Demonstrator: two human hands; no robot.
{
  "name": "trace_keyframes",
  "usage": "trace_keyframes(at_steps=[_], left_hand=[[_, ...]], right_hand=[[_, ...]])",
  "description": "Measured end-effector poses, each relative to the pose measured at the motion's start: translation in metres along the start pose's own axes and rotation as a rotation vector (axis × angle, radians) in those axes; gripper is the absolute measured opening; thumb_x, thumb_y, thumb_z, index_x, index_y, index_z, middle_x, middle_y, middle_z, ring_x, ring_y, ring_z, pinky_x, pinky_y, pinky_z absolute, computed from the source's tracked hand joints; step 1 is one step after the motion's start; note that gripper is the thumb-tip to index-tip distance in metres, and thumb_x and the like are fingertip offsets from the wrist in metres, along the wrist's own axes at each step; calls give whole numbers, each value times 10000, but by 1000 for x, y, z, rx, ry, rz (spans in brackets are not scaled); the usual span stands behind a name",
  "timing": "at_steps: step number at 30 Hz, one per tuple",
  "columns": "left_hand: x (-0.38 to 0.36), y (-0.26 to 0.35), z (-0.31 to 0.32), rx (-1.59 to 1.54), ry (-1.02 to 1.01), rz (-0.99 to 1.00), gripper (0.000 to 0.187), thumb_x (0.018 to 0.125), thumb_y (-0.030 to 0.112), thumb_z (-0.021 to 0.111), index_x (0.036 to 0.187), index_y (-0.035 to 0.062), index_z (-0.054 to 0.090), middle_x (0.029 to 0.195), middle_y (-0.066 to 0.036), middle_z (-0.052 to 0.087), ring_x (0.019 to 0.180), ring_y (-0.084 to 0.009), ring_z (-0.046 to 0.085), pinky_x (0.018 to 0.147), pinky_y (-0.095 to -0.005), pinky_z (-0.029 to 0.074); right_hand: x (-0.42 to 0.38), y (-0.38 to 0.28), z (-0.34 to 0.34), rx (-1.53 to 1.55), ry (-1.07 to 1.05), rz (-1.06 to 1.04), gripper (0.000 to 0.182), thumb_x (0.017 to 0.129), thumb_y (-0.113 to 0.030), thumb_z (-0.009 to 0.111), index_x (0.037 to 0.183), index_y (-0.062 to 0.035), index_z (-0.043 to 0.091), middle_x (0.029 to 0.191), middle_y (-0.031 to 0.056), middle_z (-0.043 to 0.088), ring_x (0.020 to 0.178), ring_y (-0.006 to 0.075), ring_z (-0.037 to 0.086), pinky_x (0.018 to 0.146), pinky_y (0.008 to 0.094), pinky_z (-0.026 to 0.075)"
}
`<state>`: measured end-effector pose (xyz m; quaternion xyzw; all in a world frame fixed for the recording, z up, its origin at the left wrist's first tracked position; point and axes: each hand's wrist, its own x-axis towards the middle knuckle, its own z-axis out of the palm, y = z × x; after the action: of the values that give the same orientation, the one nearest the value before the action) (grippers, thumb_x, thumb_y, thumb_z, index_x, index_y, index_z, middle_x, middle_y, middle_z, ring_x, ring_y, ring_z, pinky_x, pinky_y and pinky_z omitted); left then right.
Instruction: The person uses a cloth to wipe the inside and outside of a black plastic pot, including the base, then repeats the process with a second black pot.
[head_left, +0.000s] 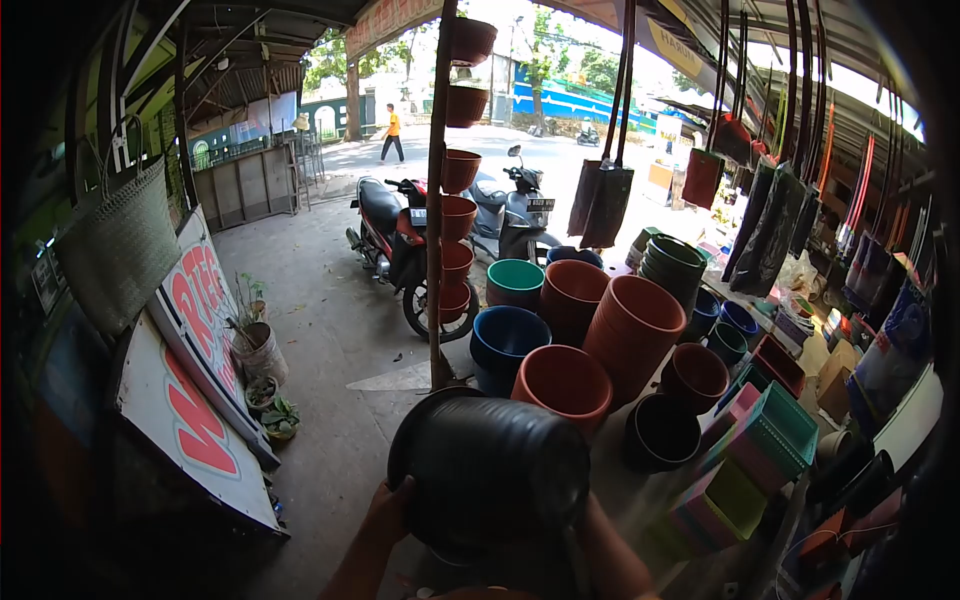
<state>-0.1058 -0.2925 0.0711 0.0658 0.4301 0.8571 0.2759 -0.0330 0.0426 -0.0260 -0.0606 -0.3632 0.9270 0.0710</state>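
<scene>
I hold a large black plastic pot (490,470) low in the middle of the head view, tipped on its side with its bottom toward me. My left hand (388,510) grips its left rim. My right hand (592,515) is mostly hidden behind the pot's right side, and only the wrist shows pressed against it. Just beyond the pot stand stacks of terracotta-coloured pots (564,382), (634,325).
Blue (505,340), teal (516,280) and green (672,266) pots crowd a display table. Pastel baskets (765,435) sit at right. A wooden pole (437,200) carries hanging pots. Two motorbikes (400,245) are parked behind. A signboard (200,380) leans at left. A person (392,134) walks far off.
</scene>
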Motion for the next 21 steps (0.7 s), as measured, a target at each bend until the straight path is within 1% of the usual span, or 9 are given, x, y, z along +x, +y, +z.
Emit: trace_keyframes(at_steps=[3, 7, 10, 12, 13, 16, 18, 19, 21], left_hand=[[9, -5, 13, -51, 33, -39, 633, 965, 424, 557, 1341, -66, 419, 1265, -201, 572, 1148, -292, 591, 972, -413, 508], [29, -21, 10, 36, 41, -62, 623, 999, 424, 480, 1381, -58, 381, 1343, -201, 526, 1177, -305, 575, 1020, -442, 472], [42, -38, 16, -121, -17, -85, 591, 1014, 422, 439, 1380, -40, 413, 1357, -191, 529, 1197, -308, 565, 1053, -467, 439], [42, -32, 42, -390, 84, -120, 595, 1004, 432, 459, 1373, -34, 436, 1343, -199, 543, 1204, -320, 561, 1084, -482, 403], [44, -35, 41, -393, 85, -128, 595, 1004, 432, 459, 1373, -34, 436, 1343, -199, 543, 1204, -320, 561, 1084, -482, 403], [47, -44, 40, -321, 97, -190, 623, 980, 480, 486, 1353, -19, 463, 1316, -169, 570, 1153, -305, 597, 1030, -465, 459], [42, -50, 46, -41, 264, -214, 673, 936, 546, 529, 1310, -13, 497, 1244, -131, 606, 1060, -255, 637, 925, -412, 525], [41, -55, 43, -40, 262, -222, 673, 936, 546, 529, 1310, -13, 497, 1244, -131, 606, 1060, -255, 637, 925, -412, 525], [38, -68, 32, 249, 137, -123, 710, 887, 598, 574, 1251, -11, 533, 1151, -94, 624, 994, -184, 637, 822, -351, 551]], right_hand=[[-12, 37, 2, 100, -28, -321, 566, 1035, -380, 380, 1448, 5, 348, 1449, 198, 419, 1311, 302, 453, 1090, 440, 392], [-41, 48, 74, 330, 122, -276, 653, 1020, -454, 403, 1492, -25, 264, 1518, 156, 332, 1392, 271, 340, 1164, 436, 261], [-52, 82, 89, 9, 346, -221, 666, 1025, -430, 387, 1517, -25, 192, 1575, 155, 220, 1450, 307, 215, 1190, 433, 171], [-51, 94, 101, -1127, 404, -752, 692, 1003, -407, 381, 1524, -5, 165, 1601, 185, 124, 1474, 380, 91, 1186, 501, 52], [-54, 95, 106, -1131, 411, -747, 692, 1003, -407, 381, 1524, -5, 165, 1601, 185, 124, 1474, 380, 91, 1186, 501, 52], [-68, 90, 119, -1432, 324, -770, 796, 910, -460, 499, 1537, -70, 201, 1609, 186, 94, 1479, 406, 54, 1160, 568, 21], [-73, 75, 124, -1832, 49, -605, 842, 813, -357, 609, 1537, -137, 241, 1607, 170, 132, 1489, 390, 35, 1162, 549, 33], [-72, 67, 128, -1832, 57, -598, 842, 813, -357, 609, 1537, -137, 241, 1607, 170, 132, 1489, 390, 35, 1162, 549, 33], [-66, 48, 136, -2052, -218, -563, 874, 734, -474, 604, 1522, -235, 310, 1617, 81, 170, 1494, 335, 109, 1157, 563, 49]])
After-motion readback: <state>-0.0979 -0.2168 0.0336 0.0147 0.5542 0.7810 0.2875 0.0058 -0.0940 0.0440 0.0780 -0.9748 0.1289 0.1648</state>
